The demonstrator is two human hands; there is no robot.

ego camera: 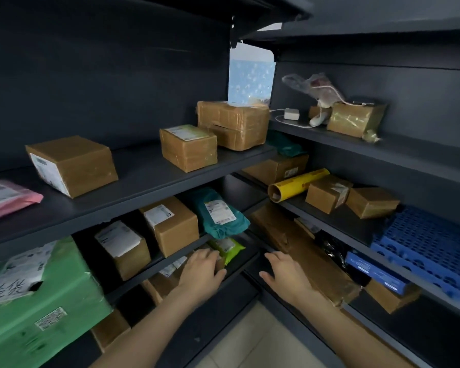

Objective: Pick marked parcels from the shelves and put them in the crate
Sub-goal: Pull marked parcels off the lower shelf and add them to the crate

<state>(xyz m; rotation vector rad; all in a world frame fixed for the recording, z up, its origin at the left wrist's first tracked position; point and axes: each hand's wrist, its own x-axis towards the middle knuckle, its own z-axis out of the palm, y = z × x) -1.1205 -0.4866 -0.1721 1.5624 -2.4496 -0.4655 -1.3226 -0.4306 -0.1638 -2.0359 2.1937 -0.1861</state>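
Note:
In the corner of dark shelving, my left hand (201,269) lies over a small brown parcel (220,262) on a low left shelf. Its fingers curl over the parcel's top and the thumb sits at its side. The hand hides most of that parcel. A yellow-green pouch (226,248) with a white label lies just behind it. My right hand (284,274) hovers open with spread fingers at the shelf corner, next to a long flat brown parcel (303,251), holding nothing. No crate is in view.
Labelled brown boxes (170,224) and a teal mailer (219,212) sit on the shelf above my hands. A big green box (37,301) stands at left. At right lie a yellow roll (298,184), blue perforated plastic panels (430,243) and more boxes. Tiled floor (250,341) shows below.

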